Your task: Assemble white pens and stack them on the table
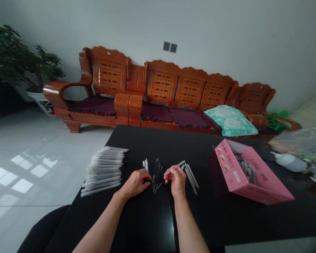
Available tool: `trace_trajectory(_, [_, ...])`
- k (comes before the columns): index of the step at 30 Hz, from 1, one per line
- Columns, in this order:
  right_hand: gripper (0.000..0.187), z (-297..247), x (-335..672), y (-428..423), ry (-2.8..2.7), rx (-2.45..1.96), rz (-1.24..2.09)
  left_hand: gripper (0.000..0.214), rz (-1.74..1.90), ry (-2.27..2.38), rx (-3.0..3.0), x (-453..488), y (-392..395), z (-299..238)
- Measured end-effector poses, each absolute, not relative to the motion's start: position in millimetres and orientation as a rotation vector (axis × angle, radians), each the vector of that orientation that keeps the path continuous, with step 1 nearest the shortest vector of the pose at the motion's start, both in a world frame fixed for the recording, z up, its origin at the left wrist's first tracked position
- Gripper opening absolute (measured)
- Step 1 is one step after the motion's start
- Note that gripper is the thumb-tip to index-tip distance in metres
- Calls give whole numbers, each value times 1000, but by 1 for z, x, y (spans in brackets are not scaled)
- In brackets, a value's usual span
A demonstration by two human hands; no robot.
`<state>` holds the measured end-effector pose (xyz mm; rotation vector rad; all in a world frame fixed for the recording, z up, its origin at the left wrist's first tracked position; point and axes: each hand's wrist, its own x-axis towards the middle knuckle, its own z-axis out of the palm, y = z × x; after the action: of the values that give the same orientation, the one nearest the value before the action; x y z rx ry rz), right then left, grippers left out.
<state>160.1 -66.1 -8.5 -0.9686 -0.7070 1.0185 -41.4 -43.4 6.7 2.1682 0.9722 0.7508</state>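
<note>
In the middle of the black table, my right hand [178, 181] is closed round a translucent white pen barrel [170, 171], which points up to the right. My left hand [137, 182] rests on the tabletop with its fingers curled in; whatever they hold, if anything, is hidden. White pen caps [145, 164] lie just beyond its fingers. Between my hands are several thin dark pen refills [156, 172], one of them slanting toward my right fingers. Several white pen barrels [191, 177] lie to the right of my right hand. A large stack of white pens [104, 170] is spread out at the left.
A pink cardboard box [263, 189] holding many pen parts [249, 170] stands at the right. Beyond it are a white bottle [289, 161] and plastic bags [300, 140]. Behind the table [158, 135] runs a wooden sofa [163, 84] with a turquoise pillow [231, 119].
</note>
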Motion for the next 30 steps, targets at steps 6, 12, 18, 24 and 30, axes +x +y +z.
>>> trace_trajectory(6, [14,-13,164,-63,-710,-972,995,12,777,1085,2238,-31,-48,10])
trace_trajectory(12, [16,-15,165,-63,-699,-981,963,5,569,1226,2379,2,-61,13])
trace_trajectory(18, [17,-17,167,-63,-699,-992,961,9,456,1420,2428,11,-64,10])
trace_trajectory(24, [14,-18,167,-62,-699,-985,958,11,361,1533,2416,13,-67,13])
trace_trajectory(30, [17,-17,167,-62,-704,-1004,955,22,181,1639,2360,29,-61,20])
